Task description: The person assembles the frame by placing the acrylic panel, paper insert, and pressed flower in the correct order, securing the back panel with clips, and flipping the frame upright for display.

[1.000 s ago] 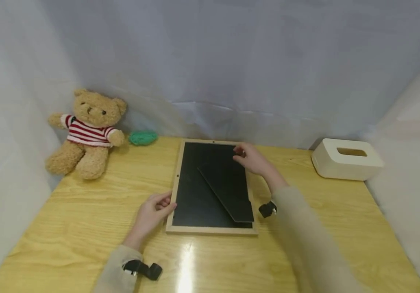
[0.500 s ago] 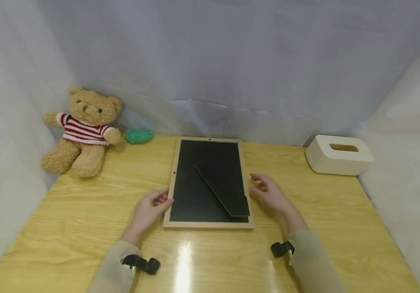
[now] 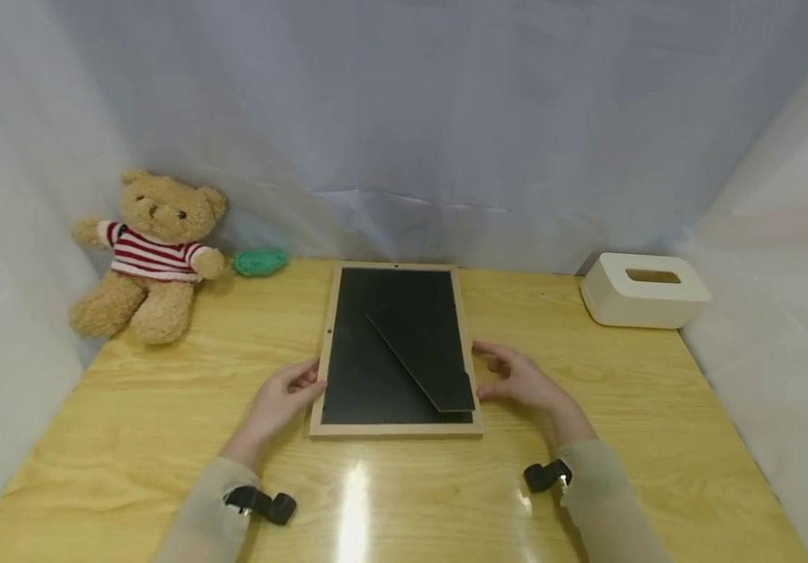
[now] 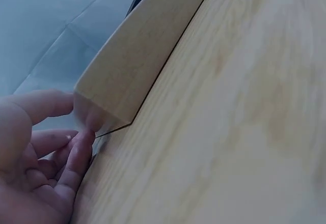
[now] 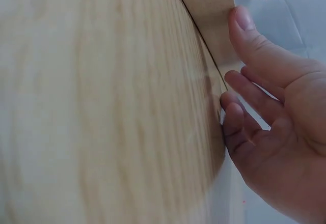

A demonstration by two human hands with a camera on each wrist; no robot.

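Observation:
A picture frame (image 3: 395, 430) with a pale wooden border lies face down on the wooden table, its black backing upward. A black stand flap (image 3: 425, 360) slants across the backing's right half. My left hand (image 3: 278, 403) pinches the frame's left side near the lower corner, thumb over the border and fingers curled at the side. At the frame's right side is my right hand (image 3: 526, 379), its thumb tip and forefinger touching the outer edge, the other fingers loosely bent. In the right wrist view the thumb (image 5: 244, 23) meets the wooden side.
A teddy bear (image 3: 153, 254) in a striped top sits at the back left, with a green bundle (image 3: 260, 262) beside it. A white tissue box (image 3: 646, 291) stands at the back right. Pale curtains (image 3: 404, 125) enclose the table's back and sides.
My right hand has come down from above the frame's upper right part to its right side and now touches the edge. My left hand stays at the left side.

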